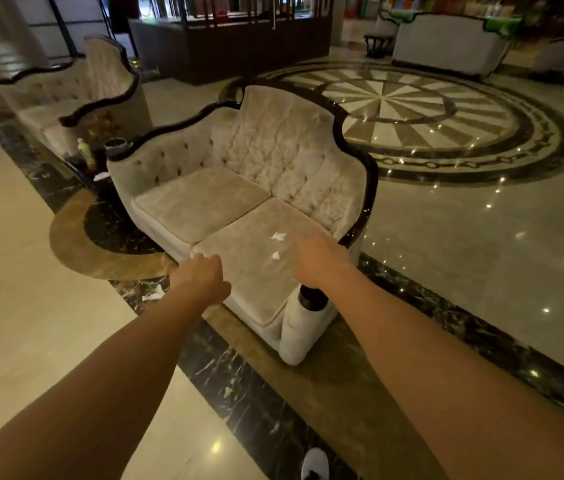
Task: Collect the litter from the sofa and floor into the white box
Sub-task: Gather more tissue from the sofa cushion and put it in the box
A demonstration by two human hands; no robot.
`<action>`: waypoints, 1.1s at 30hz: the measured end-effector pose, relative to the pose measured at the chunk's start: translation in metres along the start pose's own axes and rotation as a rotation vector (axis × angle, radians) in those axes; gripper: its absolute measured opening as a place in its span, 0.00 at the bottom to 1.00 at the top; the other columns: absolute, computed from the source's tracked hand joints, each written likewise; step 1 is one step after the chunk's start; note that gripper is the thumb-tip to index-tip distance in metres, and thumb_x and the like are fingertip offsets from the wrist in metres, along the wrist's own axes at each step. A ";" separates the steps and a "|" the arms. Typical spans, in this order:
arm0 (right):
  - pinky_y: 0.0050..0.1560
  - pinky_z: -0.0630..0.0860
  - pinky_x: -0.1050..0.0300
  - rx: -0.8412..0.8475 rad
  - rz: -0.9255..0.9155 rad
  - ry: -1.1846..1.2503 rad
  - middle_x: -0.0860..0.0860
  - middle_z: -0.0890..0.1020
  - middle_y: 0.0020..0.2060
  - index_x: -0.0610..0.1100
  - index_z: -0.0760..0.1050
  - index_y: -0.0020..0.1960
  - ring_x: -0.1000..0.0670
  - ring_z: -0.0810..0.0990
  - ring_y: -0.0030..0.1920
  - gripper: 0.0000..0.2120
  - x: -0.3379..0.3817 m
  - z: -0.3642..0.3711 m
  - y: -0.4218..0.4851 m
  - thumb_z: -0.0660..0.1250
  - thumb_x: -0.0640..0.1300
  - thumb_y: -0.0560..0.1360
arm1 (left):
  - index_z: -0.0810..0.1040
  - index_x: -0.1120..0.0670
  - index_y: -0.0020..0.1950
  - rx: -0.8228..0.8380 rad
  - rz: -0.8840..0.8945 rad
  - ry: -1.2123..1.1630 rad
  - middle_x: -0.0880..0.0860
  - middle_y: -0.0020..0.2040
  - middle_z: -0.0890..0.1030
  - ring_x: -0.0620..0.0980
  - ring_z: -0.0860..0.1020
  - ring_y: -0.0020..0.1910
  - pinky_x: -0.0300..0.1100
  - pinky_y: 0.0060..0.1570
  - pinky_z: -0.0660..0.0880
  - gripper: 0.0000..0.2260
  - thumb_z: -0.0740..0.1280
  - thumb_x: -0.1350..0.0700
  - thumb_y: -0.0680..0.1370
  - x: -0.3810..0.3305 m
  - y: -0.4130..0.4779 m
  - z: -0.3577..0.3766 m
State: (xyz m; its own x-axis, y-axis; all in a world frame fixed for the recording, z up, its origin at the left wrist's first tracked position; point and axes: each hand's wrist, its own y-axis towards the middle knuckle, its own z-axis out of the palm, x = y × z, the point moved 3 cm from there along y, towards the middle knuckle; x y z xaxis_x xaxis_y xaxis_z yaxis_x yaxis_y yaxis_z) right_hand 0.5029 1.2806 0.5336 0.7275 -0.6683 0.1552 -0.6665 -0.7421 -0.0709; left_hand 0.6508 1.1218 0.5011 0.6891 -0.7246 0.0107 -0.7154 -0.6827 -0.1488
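Observation:
A beige tufted sofa (204, 199) with dark wood trim stands in front of me. Two small white paper scraps lie on its right seat cushion, one (278, 236) farther back and one (275, 255) nearer. My right hand (318, 259) hovers just right of them, fingers pointing down and apart, holding nothing. My left hand (202, 277) is curled at the cushion's front edge, with a thin white bit showing at its fingertips; whether it grips that bit is unclear. A crumpled white scrap (153, 293) lies on the dark marble floor left of my left hand. No white box is in view.
A second matching sofa (66, 95) stands at the back left, with a dark side table holding a bottle (86, 152) between the two. A small green bit (228, 392) lies on the dark floor strip. My white shoe (315, 464) shows at the bottom.

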 end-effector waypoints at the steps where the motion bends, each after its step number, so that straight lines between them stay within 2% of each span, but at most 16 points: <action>1: 0.51 0.76 0.46 0.007 0.001 -0.008 0.46 0.75 0.59 0.47 0.69 0.64 0.42 0.75 0.56 0.20 0.001 0.004 0.008 0.61 0.46 0.73 | 0.71 0.53 0.56 0.014 -0.002 0.008 0.57 0.53 0.74 0.59 0.74 0.52 0.49 0.40 0.73 0.17 0.64 0.45 0.72 0.004 0.006 0.004; 4: 0.54 0.75 0.45 0.037 0.003 -0.014 0.45 0.75 0.60 0.46 0.70 0.64 0.42 0.75 0.57 0.18 0.009 0.015 0.046 0.59 0.45 0.75 | 0.71 0.53 0.58 0.027 -0.003 0.015 0.57 0.55 0.73 0.60 0.74 0.53 0.50 0.42 0.74 0.17 0.64 0.46 0.73 0.007 0.034 0.006; 8: 0.56 0.75 0.45 0.013 -0.032 0.007 0.45 0.76 0.61 0.47 0.70 0.66 0.41 0.75 0.57 0.19 0.022 0.022 0.110 0.59 0.48 0.76 | 0.71 0.53 0.59 -0.073 0.070 0.042 0.56 0.55 0.74 0.60 0.74 0.53 0.49 0.42 0.72 0.17 0.65 0.46 0.73 -0.007 0.086 -0.005; 14: 0.46 0.71 0.49 0.048 -0.039 -0.016 0.43 0.75 0.58 0.45 0.70 0.63 0.40 0.74 0.56 0.16 0.031 0.032 0.219 0.59 0.47 0.76 | 0.70 0.53 0.59 -0.012 0.133 0.007 0.56 0.56 0.74 0.59 0.74 0.55 0.51 0.46 0.72 0.18 0.63 0.45 0.74 -0.029 0.189 -0.011; 19: 0.60 0.74 0.45 0.115 0.011 0.063 0.44 0.74 0.63 0.45 0.69 0.66 0.41 0.73 0.61 0.20 0.014 0.049 0.300 0.61 0.45 0.74 | 0.71 0.53 0.59 0.031 0.163 0.000 0.57 0.55 0.74 0.59 0.74 0.54 0.49 0.43 0.71 0.18 0.62 0.45 0.74 -0.018 0.273 -0.007; 24: 0.60 0.74 0.44 0.153 0.073 0.051 0.43 0.75 0.62 0.45 0.71 0.64 0.40 0.74 0.60 0.18 -0.001 0.076 0.376 0.60 0.48 0.75 | 0.71 0.55 0.59 0.118 0.165 -0.014 0.57 0.55 0.74 0.59 0.74 0.54 0.49 0.43 0.71 0.17 0.63 0.47 0.74 0.001 0.369 0.018; 29: 0.59 0.74 0.46 0.210 0.229 0.033 0.44 0.76 0.61 0.44 0.70 0.65 0.41 0.75 0.61 0.19 -0.016 0.122 0.451 0.60 0.50 0.77 | 0.70 0.55 0.61 0.214 0.251 -0.021 0.58 0.58 0.73 0.59 0.74 0.55 0.48 0.43 0.67 0.17 0.62 0.49 0.76 0.007 0.482 0.062; 33: 0.61 0.72 0.45 0.346 0.505 0.099 0.43 0.75 0.63 0.44 0.69 0.66 0.41 0.74 0.63 0.18 -0.028 0.165 0.490 0.57 0.49 0.78 | 0.71 0.55 0.61 0.338 0.360 -0.058 0.57 0.57 0.73 0.58 0.74 0.54 0.47 0.45 0.69 0.17 0.62 0.49 0.75 -0.009 0.569 0.090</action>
State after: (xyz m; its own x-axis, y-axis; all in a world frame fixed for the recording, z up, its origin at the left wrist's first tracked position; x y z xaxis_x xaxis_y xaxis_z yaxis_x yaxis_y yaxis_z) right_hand 0.1830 0.9273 0.3317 0.3063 -0.9458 0.1082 -0.8211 -0.3200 -0.4726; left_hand 0.2484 0.7486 0.3271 0.4176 -0.8955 -0.1538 -0.8384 -0.3146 -0.4451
